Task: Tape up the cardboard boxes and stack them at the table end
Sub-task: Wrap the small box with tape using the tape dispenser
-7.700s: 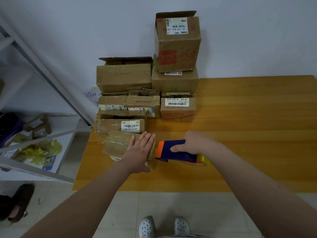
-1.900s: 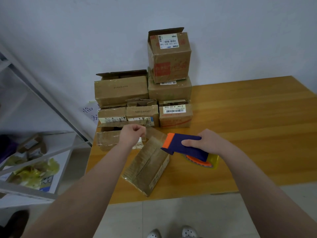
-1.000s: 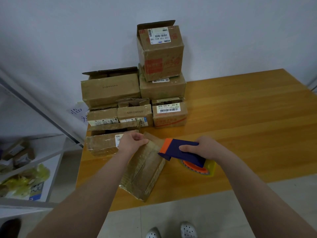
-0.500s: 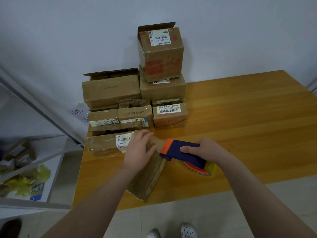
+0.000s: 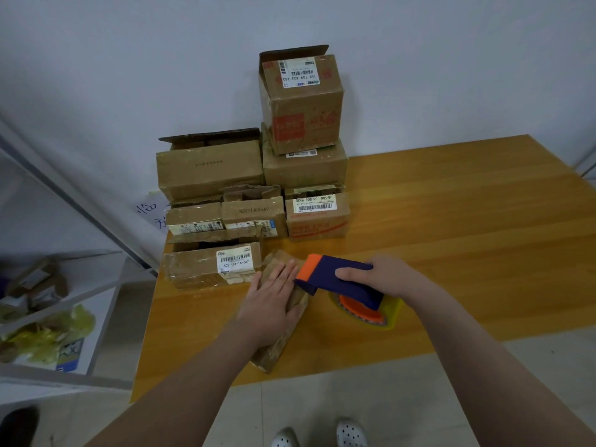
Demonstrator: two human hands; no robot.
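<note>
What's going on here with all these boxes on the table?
A person is taping up a cardboard box lying on the table near its front edge. The left hand presses flat on it, while the right hand grips a blue and orange tape dispenser with its nose at the box. A stack of boxes stands at the table end by the wall.
</note>
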